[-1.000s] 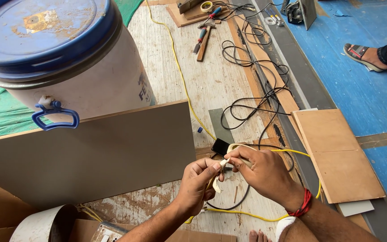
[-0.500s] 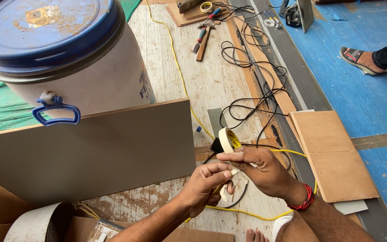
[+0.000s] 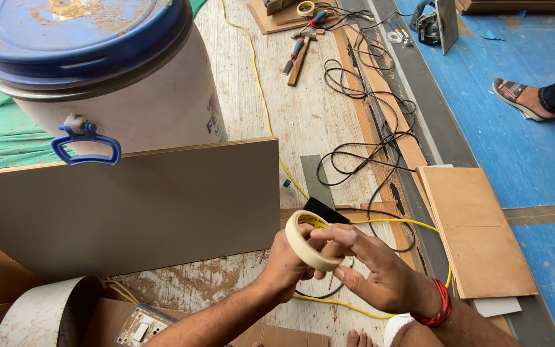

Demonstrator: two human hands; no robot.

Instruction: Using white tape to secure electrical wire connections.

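A cream roll of masking tape [image 3: 308, 242] stands on edge in front of me, above the worn wooden floor. My left hand [image 3: 286, 265] grips it from below and behind. My right hand [image 3: 370, 270], with a red thread band at the wrist, has its fingertips on the roll's front rim, the other fingers spread. A small black piece [image 3: 326, 210] shows just behind the roll. A yellow cord [image 3: 380, 222] runs under both hands.
A grey board [image 3: 130, 205] stands on edge to the left, with a white drum with a blue lid [image 3: 97, 71] behind it. Black cables [image 3: 367, 128], a hammer [image 3: 295, 61], brown panels [image 3: 476, 231] and another person's sandalled foot [image 3: 528, 99] lie beyond.
The tape roll has come up from between my hands and now stands clear in front of them. My right hand has opened its fingers onto the roll's rim.
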